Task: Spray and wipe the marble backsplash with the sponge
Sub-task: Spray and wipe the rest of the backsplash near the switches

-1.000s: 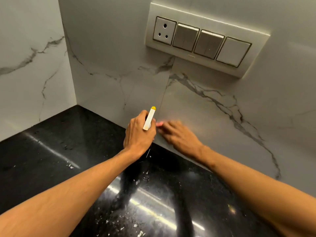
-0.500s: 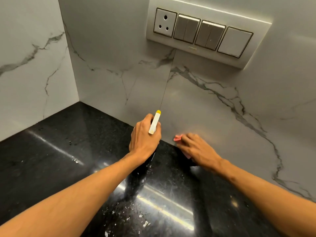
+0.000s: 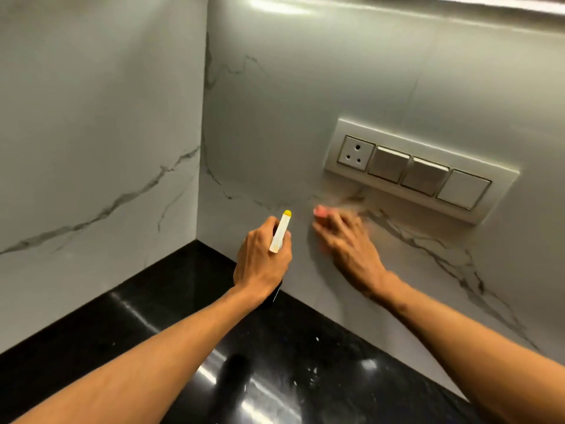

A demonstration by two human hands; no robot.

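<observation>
Wiping is being done just under the switch plate [image 3: 422, 172]. The pink sponge [image 3: 320, 211] is pressed on the marble backsplash [image 3: 275, 117] by the right hand [image 3: 347, 247], its blurred fingers laid flat. The spray bottle [image 3: 279, 235] is gripped by the left hand [image 3: 261, 264] above the black desk [image 3: 183, 301]. The sponge is best pushed firmly in long rows, and no wet should be let onto the switch plate.

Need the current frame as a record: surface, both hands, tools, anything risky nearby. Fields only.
surface: marble backsplash, grey veins
left hand: grips spray bottle, yellow tip towards the wall
right hand: blurred, fingers flat, pressing pink sponge to the wall
nearby: switch plate, up and right of the sponge, apart from it
below: black countertop, white specks
</observation>
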